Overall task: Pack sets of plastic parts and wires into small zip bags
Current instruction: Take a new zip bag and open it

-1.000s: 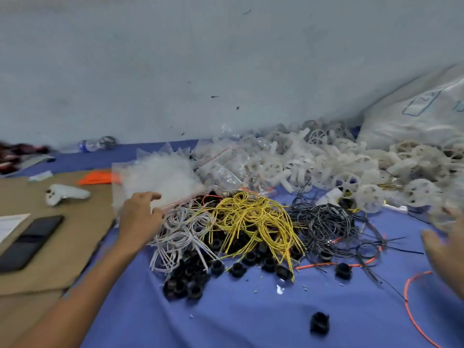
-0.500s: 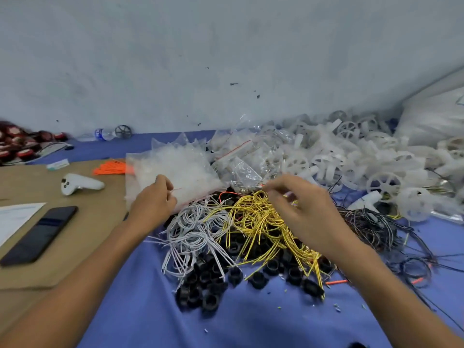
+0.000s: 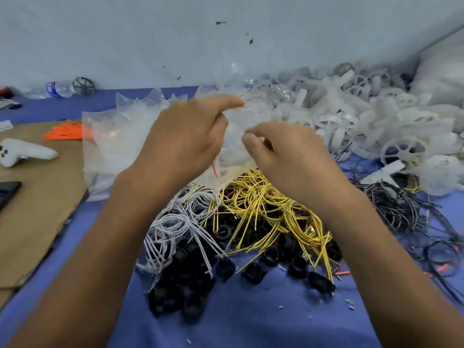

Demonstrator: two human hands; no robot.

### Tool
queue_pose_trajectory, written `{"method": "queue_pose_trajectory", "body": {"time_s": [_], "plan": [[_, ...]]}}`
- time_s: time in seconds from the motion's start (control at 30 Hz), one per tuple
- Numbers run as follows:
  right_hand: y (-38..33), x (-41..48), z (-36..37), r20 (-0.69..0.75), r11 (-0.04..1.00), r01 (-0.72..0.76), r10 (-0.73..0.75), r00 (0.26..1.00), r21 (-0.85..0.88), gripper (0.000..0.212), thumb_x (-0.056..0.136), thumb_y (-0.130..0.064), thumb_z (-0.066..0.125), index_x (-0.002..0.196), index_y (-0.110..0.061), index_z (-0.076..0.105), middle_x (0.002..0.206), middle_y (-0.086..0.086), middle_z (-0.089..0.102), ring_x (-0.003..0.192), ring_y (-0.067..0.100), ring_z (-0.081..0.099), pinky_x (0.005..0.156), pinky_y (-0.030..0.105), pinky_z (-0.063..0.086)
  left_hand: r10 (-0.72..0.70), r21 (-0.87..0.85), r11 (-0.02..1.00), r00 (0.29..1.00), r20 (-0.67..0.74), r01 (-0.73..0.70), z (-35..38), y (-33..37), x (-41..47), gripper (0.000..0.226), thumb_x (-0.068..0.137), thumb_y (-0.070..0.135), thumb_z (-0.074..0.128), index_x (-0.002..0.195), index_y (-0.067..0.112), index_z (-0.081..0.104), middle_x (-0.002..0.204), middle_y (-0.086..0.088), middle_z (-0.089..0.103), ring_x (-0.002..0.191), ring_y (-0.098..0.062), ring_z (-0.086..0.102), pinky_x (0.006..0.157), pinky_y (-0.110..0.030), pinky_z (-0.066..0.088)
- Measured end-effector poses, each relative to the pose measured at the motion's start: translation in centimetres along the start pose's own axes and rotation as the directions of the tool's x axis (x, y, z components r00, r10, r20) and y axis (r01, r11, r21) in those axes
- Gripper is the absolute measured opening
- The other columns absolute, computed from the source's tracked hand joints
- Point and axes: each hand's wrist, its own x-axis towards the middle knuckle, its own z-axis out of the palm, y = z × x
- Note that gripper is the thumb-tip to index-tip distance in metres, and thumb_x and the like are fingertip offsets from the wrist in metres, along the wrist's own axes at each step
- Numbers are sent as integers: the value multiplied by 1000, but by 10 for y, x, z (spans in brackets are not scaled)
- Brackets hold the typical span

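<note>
A small clear zip bag (image 3: pixel 233 129) hangs between my two hands above the wire piles. My left hand (image 3: pixel 185 139) pinches its top edge with thumb and forefinger. My right hand (image 3: pixel 283 151) pinches the bag's other side. Below lie a tangle of yellow wires (image 3: pixel 263 204), a bunch of white wires (image 3: pixel 175 222) and a heap of black plastic rings (image 3: pixel 190 280). A pile of empty zip bags (image 3: pixel 113 136) sits left of my left hand. White plastic wheels and parts (image 3: pixel 364 121) are heaped at the right. Black wires (image 3: pixel 401 209) spread at the right.
A blue cloth (image 3: pixel 238 322) covers the table. A cardboard sheet (image 3: pixel 37 197) at the left carries a white controller (image 3: pixel 22 153), a black phone (image 3: pixel 7 193) and orange wires (image 3: pixel 65 131). A plastic bottle (image 3: pixel 55 89) lies by the wall. A large white sack (image 3: pixel 444 71) stands far right.
My left hand has lifted one zip bag off the pile. My right hand came in from the right edge to the bag, and both hands now pinch it. The view dipped closer.
</note>
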Motion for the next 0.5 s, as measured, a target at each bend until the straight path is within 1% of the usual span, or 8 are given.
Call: {"method": "queue_pose_trajectory", "body": {"time_s": [0.07,0.13,0.23,0.3,0.33,0.4,0.43,0.5], "plan": [[10,-3,-2,57,982,-82,93,994,-168,36,100,-40,40,109,-19,67,97,5,70,92,31,64,79,41,53,-37,-31,999,984,-176,32,-1,1,7,38,96,21,42,121,35,66,57,14,45,53,-13,41,61,-32,35],[15,-5,-4,65,969,-119,136,989,-217,37,99,-40,40,107,-16,66,100,7,70,92,31,64,80,42,54,-55,-81,996,971,-234,37,2,1,10,34,96,22,44,119,32,67,53,11,44,54,-17,45,59,-31,34],[14,-1,-6,120,983,-128,112,986,134,34,100,-35,45,109,-13,68,72,3,70,67,13,65,65,31,52,6,-119,993,997,-76,-15,13,8,8,26,100,25,52,120,31,67,54,21,48,74,-14,52,56,-10,31],[4,1,-3,106,916,-107,71,992,387,23,98,-23,48,106,-18,69,66,-1,67,57,4,56,58,24,42,56,-148,988,998,28,-51,17,16,7,25,101,28,51,120,31,66,62,22,56,71,-3,56,63,-12,37],[1,1,0,65,925,-64,43,997,375,20,97,-19,50,104,-16,68,76,-4,67,66,7,56,62,26,40,83,-168,983,994,73,-69,19,20,6,25,101,28,50,121,31,66,73,19,63,78,-2,60,72,-20,44],[1,1,10,1,995,17,-17,1000,103,24,95,-16,49,112,-8,64,111,10,61,102,22,53,81,32,38,132,-234,967,984,122,-101,17,26,2,29,99,25,49,122,31,65,96,12,71,95,-9,65,84,-34,49],[3,1,14,38,997,62,-60,997,-39,30,94,-18,48,118,-6,62,125,16,54,117,29,46,93,33,35,151,-278,954,980,130,-110,16,28,1,30,98,25,49,122,31,66,96,12,71,93,-7,65,84,-34,49],[5,1,20,210,970,119,-73,975,-211,40,92,-30,48,125,-10,60,139,15,46,130,31,38,107,35,31,188,-346,929,971,145,-128,14,30,-3,29,94,25,54,119,33,66,70,16,63,68,3,57,67,-25,47]]}}
